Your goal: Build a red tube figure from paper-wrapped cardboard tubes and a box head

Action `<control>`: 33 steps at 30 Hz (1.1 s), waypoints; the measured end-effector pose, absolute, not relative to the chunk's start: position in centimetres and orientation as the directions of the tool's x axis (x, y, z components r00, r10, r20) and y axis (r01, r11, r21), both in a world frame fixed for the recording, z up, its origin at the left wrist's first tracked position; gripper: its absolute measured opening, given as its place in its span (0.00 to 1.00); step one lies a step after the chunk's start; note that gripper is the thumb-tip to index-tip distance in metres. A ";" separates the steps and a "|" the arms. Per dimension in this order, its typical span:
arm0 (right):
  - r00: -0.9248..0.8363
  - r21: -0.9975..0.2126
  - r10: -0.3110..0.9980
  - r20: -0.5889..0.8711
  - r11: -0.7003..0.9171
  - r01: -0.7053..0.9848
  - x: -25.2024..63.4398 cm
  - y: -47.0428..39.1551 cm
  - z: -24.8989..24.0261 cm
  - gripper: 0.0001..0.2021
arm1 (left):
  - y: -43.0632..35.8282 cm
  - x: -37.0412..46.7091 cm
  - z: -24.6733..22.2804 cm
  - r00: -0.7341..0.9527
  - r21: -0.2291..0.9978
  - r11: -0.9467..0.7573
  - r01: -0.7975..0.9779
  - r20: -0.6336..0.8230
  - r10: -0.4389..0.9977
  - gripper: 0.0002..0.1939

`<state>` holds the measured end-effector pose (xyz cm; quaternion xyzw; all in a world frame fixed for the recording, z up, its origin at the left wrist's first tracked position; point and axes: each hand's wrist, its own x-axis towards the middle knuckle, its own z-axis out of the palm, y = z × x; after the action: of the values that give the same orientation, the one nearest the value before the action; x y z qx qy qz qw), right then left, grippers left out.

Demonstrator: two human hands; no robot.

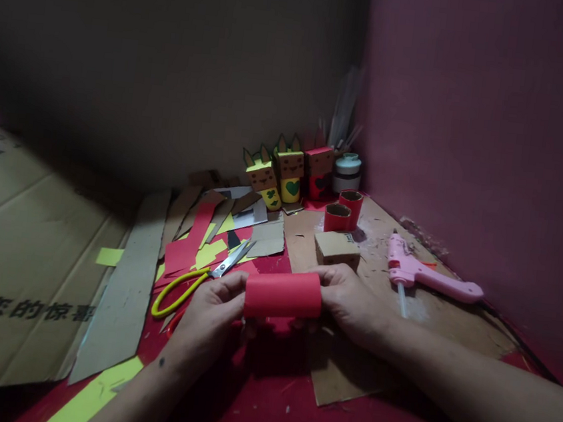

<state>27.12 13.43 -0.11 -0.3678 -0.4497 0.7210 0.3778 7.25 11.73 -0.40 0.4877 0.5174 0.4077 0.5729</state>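
A red paper tube (283, 294) lies sideways between my two hands, above the red tabletop. My left hand (214, 311) is closed on its left end, fingers tucked partly beneath. My right hand (350, 302) grips the other end, with some fingertips hidden under the tube. Just beyond my right hand sits a small cardboard box (337, 246). Yellow-handled scissors (185, 288) lie by my left hand, blades pointing away. Two short red cardboard rings (337, 217) stand farther back, next to each other.
A pink glue gun (428, 275) rests at the right by the wall. Animal figures (291, 172) in yellow and red stand at the back beside a lidded jar (347, 173). Cardboard strips and red paper scraps (184, 254) litter the left. A large cardboard sheet (21, 244) leans at far left.
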 end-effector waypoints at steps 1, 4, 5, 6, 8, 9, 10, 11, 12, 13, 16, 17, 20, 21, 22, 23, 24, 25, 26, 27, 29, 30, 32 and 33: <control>-0.433 -0.926 0.882 -0.188 -0.306 -0.222 27.1 13.4 -0.1 0.13 | 11.8 7.3 -0.4 0.147 0.981 0.191 0.035 -0.195 0.970 0.13; -0.404 -0.929 0.902 -0.149 -0.268 -0.256 27.2 13.4 -0.2 0.12 | 11.9 7.3 -0.3 0.172 0.980 0.198 0.020 -0.199 0.965 0.14; -0.396 -0.930 0.910 -0.125 -0.246 -0.272 27.2 13.4 -0.3 0.12 | 11.9 7.3 -0.3 0.178 0.979 0.204 0.011 -0.203 0.963 0.14; -0.389 -0.929 0.916 -0.103 -0.228 -0.290 27.2 13.4 -0.4 0.12 | 11.8 7.3 -0.2 0.182 0.978 0.210 0.003 -0.207 0.961 0.13; -0.373 -0.921 0.924 -0.081 -0.213 -0.328 27.3 13.3 -0.7 0.13 | 11.6 7.4 0.1 0.174 0.976 0.217 -0.010 -0.212 0.962 0.11; -0.365 -0.914 0.927 -0.083 -0.216 -0.343 27.2 13.2 -0.8 0.13 | 11.5 7.4 0.3 0.166 0.975 0.220 -0.006 -0.216 0.962 0.11; -0.354 -0.908 0.931 -0.091 -0.223 -0.355 27.2 13.2 -0.8 0.13 | 11.3 7.5 0.5 0.153 0.976 0.219 0.003 -0.216 0.964 0.10; -0.344 -0.903 0.934 -0.098 -0.229 -0.364 27.2 13.1 -0.8 0.13 | 11.2 7.5 0.6 0.138 0.978 0.208 0.018 -0.208 0.968 0.10; -0.337 -0.899 0.936 -0.102 -0.232 -0.372 27.1 12.9 -0.8 0.13 | 11.2 7.6 0.8 0.123 0.982 0.187 0.037 -0.190 0.974 0.10; -0.335 -0.896 0.936 -0.103 -0.234 -0.378 27.1 12.9 -0.8 0.13 | 11.1 7.6 1.0 0.106 0.986 0.156 0.056 -0.161 0.981 0.09; -0.348 -0.889 0.929 -0.124 -0.260 -0.378 27.1 12.8 -0.7 0.16 | 10.9 7.7 1.4 0.034 0.994 0.027 0.108 -0.030 0.999 0.07; -0.361 -0.885 0.922 -0.141 -0.281 -0.371 27.1 12.9 -0.8 0.18 | 10.9 7.7 1.4 0.006 0.993 -0.006 0.121 0.006 1.000 0.06; -0.412 -0.854 0.893 -0.182 -0.351 -0.385 27.5 13.4 -1.1 0.22 | 10.9 7.5 1.3 -0.053 0.985 -0.081 0.151 0.090 0.995 0.05; -0.433 -0.834 0.884 -0.179 -0.370 -0.409 27.6 13.6 -1.1 0.21 | 10.9 7.3 1.1 -0.059 0.982 -0.107 0.158 0.117 0.991 0.05; -0.452 -0.809 0.875 -0.172 -0.387 -0.443 27.8 13.7 -1.2 0.20 | 10.9 7.1 1.0 -0.056 0.977 -0.138 0.164 0.149 0.987 0.06; -0.472 -0.778 0.867 -0.160 -0.405 -0.481 27.9 13.8 -1.1 0.19 | 11.0 6.9 0.9 -0.050 0.971 -0.172 0.168 0.182 0.982 0.06; -0.492 -0.746 0.858 -0.147 -0.423 -0.514 28.1 13.9 -1.1 0.19 | 11.0 6.7 0.8 -0.044 0.964 -0.205 0.170 0.215 0.976 0.07; -0.514 -0.718 0.847 -0.137 -0.443 -0.538 28.2 13.9 -1.0 0.19 | 11.0 6.5 0.7 -0.040 0.955 -0.240 0.174 0.251 0.967 0.09; -0.538 -0.696 0.833 -0.130 -0.463 -0.548 28.3 13.9 -0.9 0.19 | 11.1 6.3 0.7 -0.037 0.943 -0.278 0.184 0.289 0.957 0.10; -0.564 -0.685 0.817 -0.119 -0.478 -0.549 28.4 13.8 -0.8 0.20 | 11.1 6.2 0.8 -0.030 0.927 -0.316 0.202 0.329 0.944 0.11; -0.618 -0.699 0.781 -0.087 -0.490 -0.521 28.4 13.6 -0.7 0.22 | 11.0 6.3 1.0 0.012 0.884 -0.395 0.252 0.405 0.914 0.14; -0.647 -0.716 0.759 -0.075 -0.493 -0.494 28.4 13.5 -0.7 0.23 | 11.0 6.4 1.1 0.044 0.859 -0.431 0.275 0.437 0.899 0.15; -0.688 -0.754 0.721 -0.079 -0.495 -0.432 28.3 13.4 -0.8 0.23 | 10.9 6.8 1.3 0.110 0.820 -0.481 0.310 0.471 0.875 0.15; -0.692 -0.766 0.715 -0.095 -0.496 -0.408 28.3 13.4 -0.9 0.24 | 10.9 6.9 1.4 0.123 0.813 -0.486 0.320 0.473 0.873 0.14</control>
<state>28.27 13.35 -0.91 -0.2054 -0.3744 0.8402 0.3341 6.89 10.85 1.39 0.6979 0.4271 0.5058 0.2732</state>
